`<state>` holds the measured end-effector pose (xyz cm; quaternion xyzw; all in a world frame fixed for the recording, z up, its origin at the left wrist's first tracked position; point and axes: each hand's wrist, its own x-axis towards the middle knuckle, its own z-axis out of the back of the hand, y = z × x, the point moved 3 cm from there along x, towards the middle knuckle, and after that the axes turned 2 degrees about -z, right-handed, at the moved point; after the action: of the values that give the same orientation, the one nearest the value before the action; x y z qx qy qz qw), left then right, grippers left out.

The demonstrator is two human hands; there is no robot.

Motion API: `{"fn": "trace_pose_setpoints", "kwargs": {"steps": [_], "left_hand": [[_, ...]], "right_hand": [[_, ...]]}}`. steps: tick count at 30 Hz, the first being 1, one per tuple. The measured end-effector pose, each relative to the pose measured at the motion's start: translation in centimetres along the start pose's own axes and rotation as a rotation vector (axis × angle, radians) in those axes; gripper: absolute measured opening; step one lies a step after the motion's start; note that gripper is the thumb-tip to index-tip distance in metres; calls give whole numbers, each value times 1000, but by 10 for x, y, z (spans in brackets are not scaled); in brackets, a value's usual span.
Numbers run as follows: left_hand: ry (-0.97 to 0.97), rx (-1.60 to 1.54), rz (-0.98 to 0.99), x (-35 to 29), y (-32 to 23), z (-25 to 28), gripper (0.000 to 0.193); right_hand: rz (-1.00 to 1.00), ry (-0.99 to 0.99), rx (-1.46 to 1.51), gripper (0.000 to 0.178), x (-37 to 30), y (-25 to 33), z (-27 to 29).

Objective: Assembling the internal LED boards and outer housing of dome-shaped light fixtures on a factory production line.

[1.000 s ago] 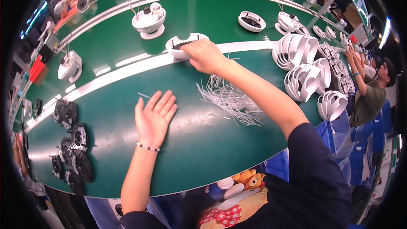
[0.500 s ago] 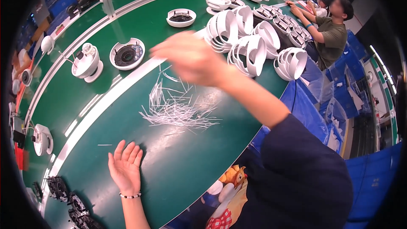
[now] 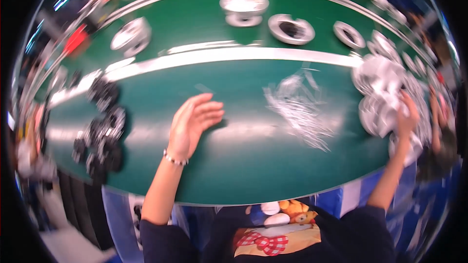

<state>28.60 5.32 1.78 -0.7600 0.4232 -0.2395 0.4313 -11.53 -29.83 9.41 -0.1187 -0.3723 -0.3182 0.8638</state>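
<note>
And across we go: a second ago our right hand was over at the white dish, and now it has swung to our right and is in among the stacked white shells. We read that as the work at the dish being let go and our attention passing to the shells, which sit against the right hand's fingers and fan out to their left. Are we pinching one? Blur covers the fingers, so we cannot tell. Our left hand, meanwhile, stays bare, palm turned inward, fingers loosely spread, holding nothing; whether it touches the green worktop we can't say. Just beyond its fingertips lies one loose pale strip, while the tangled heap of white strips lies to its right, between our two hands. Off to the left hand's left, black parts stand clustered. The dish itself, ahead and to the left of our right hand, sits untouched beyond the white rail.
</note>
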Motion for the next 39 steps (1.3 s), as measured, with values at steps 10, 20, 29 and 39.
{"fn": "trace_pose_setpoints", "kwargs": {"steps": [10, 20, 29, 39], "left_hand": [[-780, 2022, -80, -96, -168, 179, 40], [-758, 2164, 143, -31, -97, 103, 31], [-616, 1770, -81, 7, -65, 67, 60], [-521, 883, -263, 29, -27, 61, 28]], "right_hand": [[99, -98, -43, 18, 15, 26, 68], [281, 633, 771, 13, -2, 281, -12], [260, 737, 632, 18, -35, 297, -53], [442, 1025, 499, 104, -49, 342, -28]]}}
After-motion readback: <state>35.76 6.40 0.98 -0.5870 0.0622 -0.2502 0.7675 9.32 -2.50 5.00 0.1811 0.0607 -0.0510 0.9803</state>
